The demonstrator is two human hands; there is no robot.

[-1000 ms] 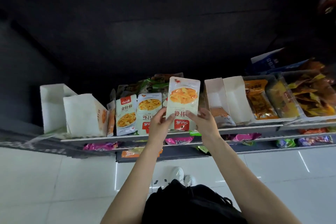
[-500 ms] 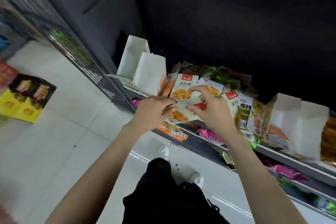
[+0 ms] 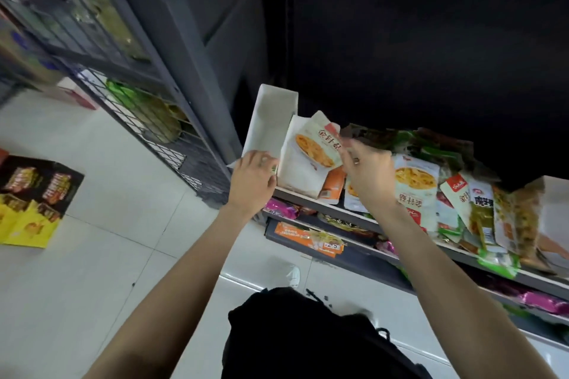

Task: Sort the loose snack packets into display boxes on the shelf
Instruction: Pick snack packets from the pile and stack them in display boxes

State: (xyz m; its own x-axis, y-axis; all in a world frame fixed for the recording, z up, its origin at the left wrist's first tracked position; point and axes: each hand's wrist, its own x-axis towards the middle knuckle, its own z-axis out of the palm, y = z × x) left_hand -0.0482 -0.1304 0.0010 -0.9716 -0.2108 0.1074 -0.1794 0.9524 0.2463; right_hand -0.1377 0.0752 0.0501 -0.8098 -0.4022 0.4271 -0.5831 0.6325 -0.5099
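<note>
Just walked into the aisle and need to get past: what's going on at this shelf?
A person is sorting snack packets. Their right hand is putting a white and orange packet into a white display box on the shelf, while the left hand steadies the box's edge. More loose packets lie piled to the right.

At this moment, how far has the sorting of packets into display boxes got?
Early stage. Done: nothing clearly visible inside a box yet. In hand: the right hand tips a white mushroom packet into the white display box, which the left hand steadies. Left: the loose pile of packets on the shelf.
</note>
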